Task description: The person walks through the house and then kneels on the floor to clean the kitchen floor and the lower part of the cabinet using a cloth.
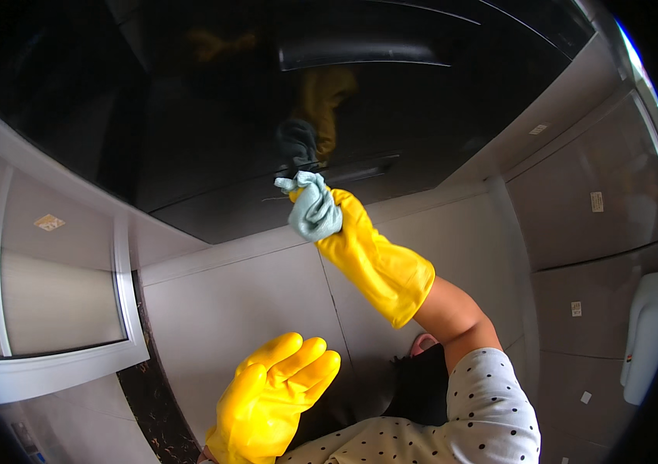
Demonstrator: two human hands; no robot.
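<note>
My right hand [348, 224], in a long yellow rubber glove, is closed around a bunched light blue-grey cloth [315, 209]. The cloth is at the lower part of a glossy black cabinet front [228, 131], by a slim dark handle; whether it touches the surface is hard to tell. Glove and cloth are mirrored in the black panel above. My left hand [271, 390], gloved in yellow too, is held up at the lower middle with its fingers stretched out and nothing in it.
A long dark handle [363, 58] runs across the upper black front. Pale floor tiles [228, 298] lie below. At left stands a white-framed door [62, 286]; brown-grey wall tiles [588, 193] and a white rounded object [648, 340] are at right. A pink shoe [423, 343] shows beside my arm.
</note>
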